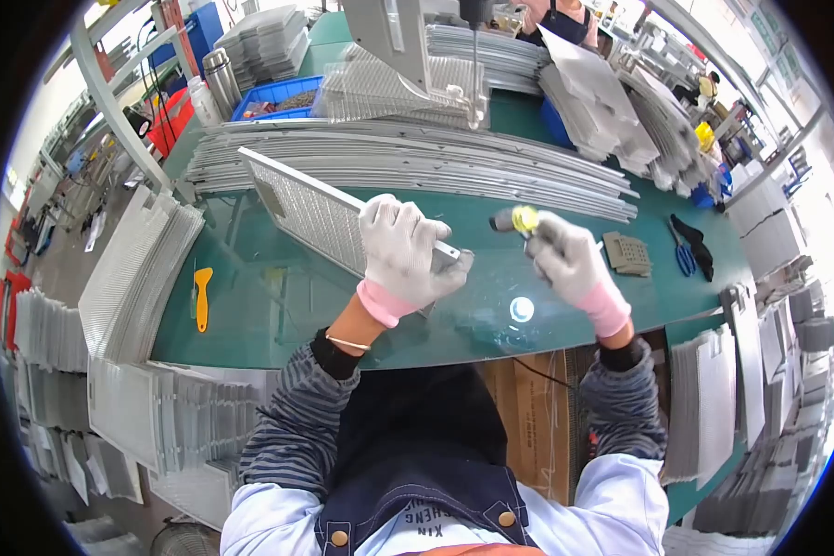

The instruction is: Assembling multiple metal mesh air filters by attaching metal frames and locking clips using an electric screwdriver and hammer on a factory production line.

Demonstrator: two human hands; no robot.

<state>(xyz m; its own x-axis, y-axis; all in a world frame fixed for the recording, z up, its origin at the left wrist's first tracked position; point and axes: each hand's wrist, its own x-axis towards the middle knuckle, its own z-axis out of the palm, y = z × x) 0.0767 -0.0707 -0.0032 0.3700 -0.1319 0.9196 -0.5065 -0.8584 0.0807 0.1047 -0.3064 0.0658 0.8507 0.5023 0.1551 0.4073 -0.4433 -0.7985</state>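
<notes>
Well, I see an orange scraper [203,299] near the table's [241,335] left edge; the left hand [400,248] clasps a mesh panel [313,218], tilted, between near and far edges; the right hand [570,261] holds a blurred black-and-yellow tool [519,220] apart from it. I judge the panel part-done; what's left I can't tell.

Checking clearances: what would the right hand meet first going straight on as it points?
Likely the long grey strips ahead of the right hand; its height is unclear, so it might pass over them.

Yellow scraper [203,301], steel flask [221,83]
</notes>
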